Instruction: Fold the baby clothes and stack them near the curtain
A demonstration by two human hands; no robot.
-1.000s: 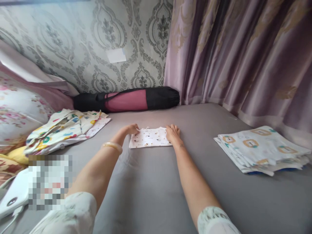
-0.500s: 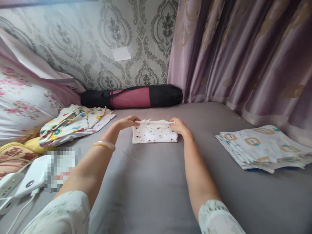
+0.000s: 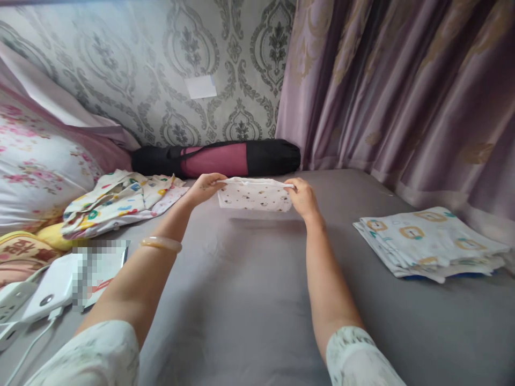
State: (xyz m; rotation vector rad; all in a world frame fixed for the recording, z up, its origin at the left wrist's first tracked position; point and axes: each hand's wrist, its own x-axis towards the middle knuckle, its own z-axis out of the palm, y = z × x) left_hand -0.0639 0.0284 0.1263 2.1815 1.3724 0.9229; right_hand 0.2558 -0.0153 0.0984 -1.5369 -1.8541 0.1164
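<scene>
A folded white cloth point(image 3: 255, 197) with small dark and tan prints hangs above the bed in the middle of the view. Its exact kind of garment or cloth cannot be told. My left hand point(image 3: 207, 187) pinches its upper left corner, and my right hand point(image 3: 301, 198) pinches the upper right corner. Between them the top edge is stretched nearly straight. Below the cloth a shadow falls on the grey bed sheet point(image 3: 237, 279).
Folded cloths with lion-like prints point(image 3: 430, 238) are stacked at right. A colourful patterned garment point(image 3: 120, 201) lies at left, near a floral pillow point(image 3: 36, 171), a white power bank point(image 3: 54, 284) and a power strip point(image 3: 14, 300). A black and maroon bag point(image 3: 217, 159) lies along the wall.
Both hands have raised the folded white cloth off the sheet and slightly away from me. Its lower edge now hangs free, with a shadow beneath.
</scene>
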